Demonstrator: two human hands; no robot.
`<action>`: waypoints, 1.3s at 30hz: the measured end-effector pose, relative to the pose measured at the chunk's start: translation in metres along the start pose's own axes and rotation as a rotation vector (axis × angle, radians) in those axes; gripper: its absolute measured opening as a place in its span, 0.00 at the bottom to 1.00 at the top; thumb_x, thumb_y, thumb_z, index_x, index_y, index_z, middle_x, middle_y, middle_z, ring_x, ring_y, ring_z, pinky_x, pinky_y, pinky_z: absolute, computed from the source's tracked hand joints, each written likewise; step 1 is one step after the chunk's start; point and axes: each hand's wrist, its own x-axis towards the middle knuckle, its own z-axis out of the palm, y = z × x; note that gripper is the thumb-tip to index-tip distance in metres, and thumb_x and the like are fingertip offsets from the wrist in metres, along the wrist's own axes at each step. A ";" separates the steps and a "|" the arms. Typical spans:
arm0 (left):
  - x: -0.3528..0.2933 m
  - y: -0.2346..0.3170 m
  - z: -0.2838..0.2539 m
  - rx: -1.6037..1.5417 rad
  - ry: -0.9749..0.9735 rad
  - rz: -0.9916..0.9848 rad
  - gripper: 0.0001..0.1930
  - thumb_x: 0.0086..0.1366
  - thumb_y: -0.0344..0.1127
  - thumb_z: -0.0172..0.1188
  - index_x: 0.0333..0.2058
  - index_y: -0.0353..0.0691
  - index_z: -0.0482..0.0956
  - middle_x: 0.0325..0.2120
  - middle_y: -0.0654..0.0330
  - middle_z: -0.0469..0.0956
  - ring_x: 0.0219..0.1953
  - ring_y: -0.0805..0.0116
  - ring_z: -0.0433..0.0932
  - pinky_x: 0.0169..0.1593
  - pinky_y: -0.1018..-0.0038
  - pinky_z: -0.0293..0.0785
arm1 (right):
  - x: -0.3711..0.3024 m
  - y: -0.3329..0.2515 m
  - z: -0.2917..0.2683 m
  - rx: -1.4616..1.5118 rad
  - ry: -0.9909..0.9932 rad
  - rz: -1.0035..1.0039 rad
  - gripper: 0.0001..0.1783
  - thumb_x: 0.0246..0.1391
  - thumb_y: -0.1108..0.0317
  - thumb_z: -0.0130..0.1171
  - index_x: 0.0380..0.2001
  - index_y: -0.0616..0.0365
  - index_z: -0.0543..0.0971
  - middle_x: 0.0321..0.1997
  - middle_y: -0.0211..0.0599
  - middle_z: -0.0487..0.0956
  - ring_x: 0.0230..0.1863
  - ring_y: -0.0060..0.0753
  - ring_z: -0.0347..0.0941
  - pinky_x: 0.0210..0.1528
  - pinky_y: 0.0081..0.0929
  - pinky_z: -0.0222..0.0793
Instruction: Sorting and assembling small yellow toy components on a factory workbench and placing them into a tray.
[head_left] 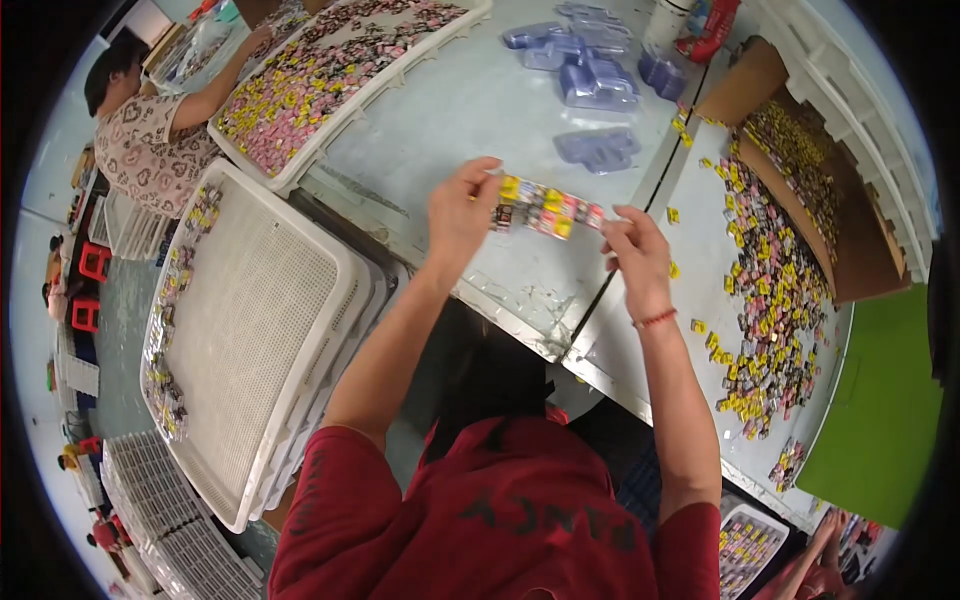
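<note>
Over the pale tabletop (pixel 420 130), a flat strip of small yellow, red, pink and black pieces (pixel 545 208) stretches between my hands, slightly blurred. My left hand (pixel 462 222) pinches its left end, fingers closed. At the right end, my right hand (pixel 638 258) grips it between thumb and fingertips. Whether the pieces sit in a clear holder, I cannot tell. Just beyond them lies a bluish see-through plastic shell (pixel 598 150), and farther back is a heap of similar shells (pixel 598 88).
Loose small pieces (pixel 770 300) spread across the right table beside an open cardboard box (pixel 880 240). A white tray (pixel 400 65) of pieces stands at far left. Stacked white perforated trays (pixel 250 330) sit left of me, the top one holding a row of filled packs. A co-worker (pixel 155 130) reaches into pieces.
</note>
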 end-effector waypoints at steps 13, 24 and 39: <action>0.015 -0.041 -0.048 0.417 0.169 -0.110 0.15 0.60 0.36 0.56 0.44 0.36 0.78 0.30 0.50 0.81 0.32 0.68 0.80 0.38 0.73 0.74 | 0.056 0.036 0.065 -0.512 -0.028 -0.085 0.17 0.53 0.70 0.60 0.47 0.60 0.74 0.30 0.33 0.77 0.27 0.22 0.70 0.25 0.22 0.67; -0.070 -0.014 -0.025 -0.852 0.251 -0.829 0.19 0.68 0.40 0.52 0.48 0.29 0.65 0.48 0.48 0.71 0.50 0.54 0.73 0.56 0.61 0.71 | 0.125 -0.017 0.120 -1.151 -0.769 -0.204 0.33 0.58 0.39 0.43 0.38 0.61 0.78 0.34 0.49 0.78 0.38 0.48 0.74 0.43 0.37 0.68; -0.040 -0.032 -0.006 -0.843 0.203 -0.894 0.28 0.64 0.53 0.56 0.48 0.31 0.67 0.44 0.54 0.69 0.46 0.62 0.70 0.54 0.65 0.67 | 0.116 -0.005 0.114 -1.029 -0.779 -0.061 0.36 0.54 0.35 0.45 0.35 0.62 0.80 0.34 0.49 0.80 0.36 0.44 0.76 0.41 0.37 0.68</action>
